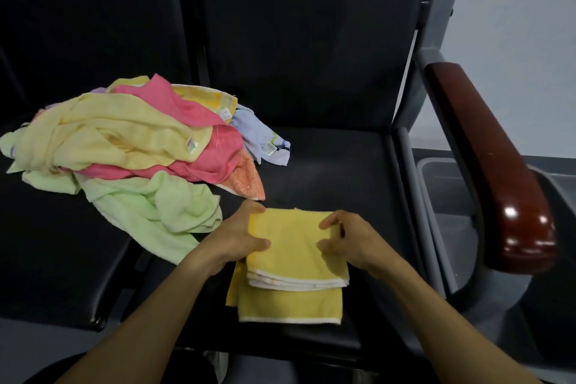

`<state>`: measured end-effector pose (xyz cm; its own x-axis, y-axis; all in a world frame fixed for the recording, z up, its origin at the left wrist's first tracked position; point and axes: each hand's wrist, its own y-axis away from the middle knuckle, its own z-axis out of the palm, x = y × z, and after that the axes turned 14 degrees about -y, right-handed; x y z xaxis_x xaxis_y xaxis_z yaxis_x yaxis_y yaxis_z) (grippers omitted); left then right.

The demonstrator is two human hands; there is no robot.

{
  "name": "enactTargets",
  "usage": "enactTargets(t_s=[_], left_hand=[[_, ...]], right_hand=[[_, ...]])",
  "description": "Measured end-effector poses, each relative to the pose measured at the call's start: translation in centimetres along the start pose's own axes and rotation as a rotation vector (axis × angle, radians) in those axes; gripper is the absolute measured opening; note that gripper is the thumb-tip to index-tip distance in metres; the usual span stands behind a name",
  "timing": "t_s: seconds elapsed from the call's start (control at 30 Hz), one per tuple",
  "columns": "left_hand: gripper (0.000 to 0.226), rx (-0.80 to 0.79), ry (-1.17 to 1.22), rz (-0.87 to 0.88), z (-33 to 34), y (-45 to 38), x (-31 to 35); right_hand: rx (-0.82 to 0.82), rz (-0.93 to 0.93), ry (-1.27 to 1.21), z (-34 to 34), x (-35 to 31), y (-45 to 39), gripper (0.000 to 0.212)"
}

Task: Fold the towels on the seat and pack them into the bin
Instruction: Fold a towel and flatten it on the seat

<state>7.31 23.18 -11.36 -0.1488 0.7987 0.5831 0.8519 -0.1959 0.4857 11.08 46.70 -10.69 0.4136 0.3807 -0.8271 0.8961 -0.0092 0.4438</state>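
Yellow towel [296, 262], part-folded, on near seat [327, 165].
Left hand [240, 235] pinches its left edge, thumb on top; right hand [346, 238] grips the right edge with curled fingers. Unfolded pile [124, 146] lies far left; grey bin [445, 193] right, beyond armrest [492, 165].
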Motion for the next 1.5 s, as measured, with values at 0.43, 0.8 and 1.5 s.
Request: enactTargets(t_s=[0.43,0.8,1.5], left_hand=[[0.046,0.143,-0.048,0.055,0.5,-0.4,0.5],[0.059,0.304,-0.719,0.189,4.2,-0.6,0.2],[0.067,0.142,-0.844,0.342,9.2,-3.0,1.0]], right_hand=[[-0.029,-0.047,0.087,0.1,0.0,-0.2,0.062],[0.034,-0.342,0.658,3.2,1.4,-0.4,0.058],[0.143,-0.325,0.842,4.2,6.9,-2.1,0.064]])
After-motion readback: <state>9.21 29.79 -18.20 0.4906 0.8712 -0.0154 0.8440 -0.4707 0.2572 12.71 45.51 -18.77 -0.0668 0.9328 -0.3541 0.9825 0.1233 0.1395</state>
